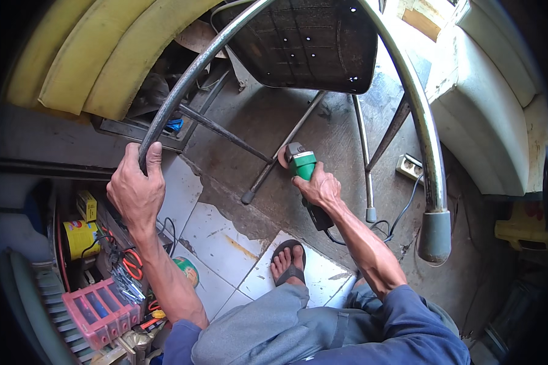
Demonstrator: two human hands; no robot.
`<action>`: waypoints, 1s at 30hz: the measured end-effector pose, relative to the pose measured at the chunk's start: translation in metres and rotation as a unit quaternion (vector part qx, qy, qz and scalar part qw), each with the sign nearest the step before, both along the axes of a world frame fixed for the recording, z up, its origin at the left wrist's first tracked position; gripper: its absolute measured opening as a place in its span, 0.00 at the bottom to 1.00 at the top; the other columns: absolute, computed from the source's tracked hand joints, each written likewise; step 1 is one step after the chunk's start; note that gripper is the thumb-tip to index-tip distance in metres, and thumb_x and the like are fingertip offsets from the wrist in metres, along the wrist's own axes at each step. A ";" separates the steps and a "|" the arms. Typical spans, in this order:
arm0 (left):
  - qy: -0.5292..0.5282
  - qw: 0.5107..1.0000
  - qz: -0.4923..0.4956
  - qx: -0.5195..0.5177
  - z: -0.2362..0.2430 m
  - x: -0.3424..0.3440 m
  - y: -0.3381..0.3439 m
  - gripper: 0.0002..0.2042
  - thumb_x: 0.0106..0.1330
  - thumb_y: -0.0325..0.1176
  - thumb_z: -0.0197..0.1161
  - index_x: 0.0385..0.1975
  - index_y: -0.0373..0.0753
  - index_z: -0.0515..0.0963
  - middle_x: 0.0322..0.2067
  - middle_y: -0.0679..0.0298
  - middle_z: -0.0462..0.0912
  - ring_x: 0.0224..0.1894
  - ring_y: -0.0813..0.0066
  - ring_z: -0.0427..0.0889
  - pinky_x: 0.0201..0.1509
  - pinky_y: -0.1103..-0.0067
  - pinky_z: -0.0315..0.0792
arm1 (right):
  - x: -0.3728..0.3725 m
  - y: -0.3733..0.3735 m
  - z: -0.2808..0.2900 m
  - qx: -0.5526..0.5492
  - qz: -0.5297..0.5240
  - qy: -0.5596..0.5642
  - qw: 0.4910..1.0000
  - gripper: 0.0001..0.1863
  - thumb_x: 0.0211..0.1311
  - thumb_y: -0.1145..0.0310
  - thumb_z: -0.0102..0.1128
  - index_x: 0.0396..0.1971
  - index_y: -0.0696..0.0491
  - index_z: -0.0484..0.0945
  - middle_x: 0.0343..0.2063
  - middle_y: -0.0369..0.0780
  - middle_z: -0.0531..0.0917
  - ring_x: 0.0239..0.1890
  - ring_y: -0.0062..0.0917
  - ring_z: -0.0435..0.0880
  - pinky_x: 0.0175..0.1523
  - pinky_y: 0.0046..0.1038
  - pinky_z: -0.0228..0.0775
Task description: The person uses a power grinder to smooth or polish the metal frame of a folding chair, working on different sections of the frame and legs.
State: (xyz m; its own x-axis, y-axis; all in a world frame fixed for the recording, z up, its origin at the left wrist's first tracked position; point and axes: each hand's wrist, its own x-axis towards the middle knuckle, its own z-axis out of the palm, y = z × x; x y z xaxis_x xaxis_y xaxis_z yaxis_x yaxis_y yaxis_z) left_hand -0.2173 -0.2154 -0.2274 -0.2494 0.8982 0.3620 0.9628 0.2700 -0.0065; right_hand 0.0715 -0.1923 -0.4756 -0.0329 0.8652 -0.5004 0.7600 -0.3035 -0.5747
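Observation:
A metal chair frame (413,73) lies tipped over before me, the dark underside of its seat (316,45) at the top. My left hand (136,191) is closed around the lower end of one curved tube leg (182,85). In my right hand (320,185) is a green angle grinder (302,163), gripped by its body. Its reddish disc (282,156) is beside the joint of a crossbar (228,134) and a thinner tube (263,179). Whether disc and metal touch, I cannot tell. Grey rubber caps (435,237) cover some leg ends.
A socket strip (410,167) with a black cord lies at right. At lower left are a pink divided box (100,311), scissors with orange handles (131,265) and a yellow tin (80,238). Yellow cushions (97,52) stand upper left, a pale upholstered piece (481,115) right. My sandalled foot (288,261) rests on white tiles.

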 end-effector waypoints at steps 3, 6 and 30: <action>0.009 1.000 -0.002 0.011 -0.001 -0.005 -0.001 0.24 0.77 0.59 0.55 0.36 0.40 0.76 0.30 0.52 0.85 0.35 0.40 0.85 0.35 0.55 0.73 | -0.009 -0.001 0.010 -0.043 -0.003 0.053 0.998 0.47 0.54 0.39 0.65 0.57 0.69 0.72 0.43 0.65 0.86 0.48 0.59 0.88 0.58 0.50 0.77; -0.001 1.000 -0.019 0.016 -0.001 -0.003 0.002 0.24 0.77 0.59 0.55 0.36 0.40 0.76 0.30 0.51 0.85 0.35 0.40 0.85 0.35 0.55 0.74 | -0.018 -0.004 0.012 -0.052 -0.030 0.107 0.992 0.50 0.51 0.36 0.65 0.59 0.69 0.72 0.44 0.64 0.86 0.48 0.57 0.88 0.58 0.48 0.78; 0.006 0.998 -0.032 0.050 -0.007 0.001 0.002 0.22 0.79 0.54 0.53 0.35 0.39 0.77 0.29 0.51 0.85 0.34 0.41 0.84 0.35 0.55 0.73 | -0.028 0.017 0.087 -0.065 0.003 0.199 0.978 0.52 0.51 0.37 0.65 0.59 0.74 0.71 0.45 0.62 0.86 0.48 0.51 0.89 0.55 0.42 0.80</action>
State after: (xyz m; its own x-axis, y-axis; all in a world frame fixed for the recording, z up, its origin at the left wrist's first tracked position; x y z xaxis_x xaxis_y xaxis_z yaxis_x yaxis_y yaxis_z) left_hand -0.2160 -0.2133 -0.2346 -0.1877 0.8710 0.4539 0.9781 0.2079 0.0056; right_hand 0.0432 -0.1751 -0.3888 -0.2534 0.7946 -0.5518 0.4857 -0.3888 -0.7829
